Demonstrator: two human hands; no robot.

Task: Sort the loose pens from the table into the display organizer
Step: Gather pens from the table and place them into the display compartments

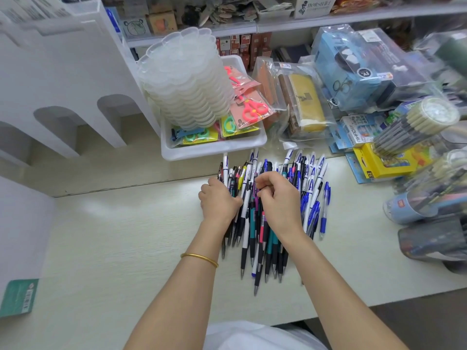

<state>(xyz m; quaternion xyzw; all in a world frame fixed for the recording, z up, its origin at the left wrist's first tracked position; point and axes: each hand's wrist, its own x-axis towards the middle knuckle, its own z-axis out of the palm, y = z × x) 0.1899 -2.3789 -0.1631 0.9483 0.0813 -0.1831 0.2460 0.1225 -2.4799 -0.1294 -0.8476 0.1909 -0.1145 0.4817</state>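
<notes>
A heap of several loose pens lies on the pale table, their tips pointing toward me. White, blue, teal and black barrels are mixed in it. My left hand rests on the heap's left side with its fingers curled round a bunch of pens. My right hand sits over the middle of the heap and pinches a dark pen between thumb and fingertips. The white display organizer with arched openings stands at the far left.
A white tray holding stacked clear lids and carded scissors sits just behind the pens. Packaged stationery and pen tubs crowd the right side. A yellow box lies near the pens. A green-labelled card lies at the lower left.
</notes>
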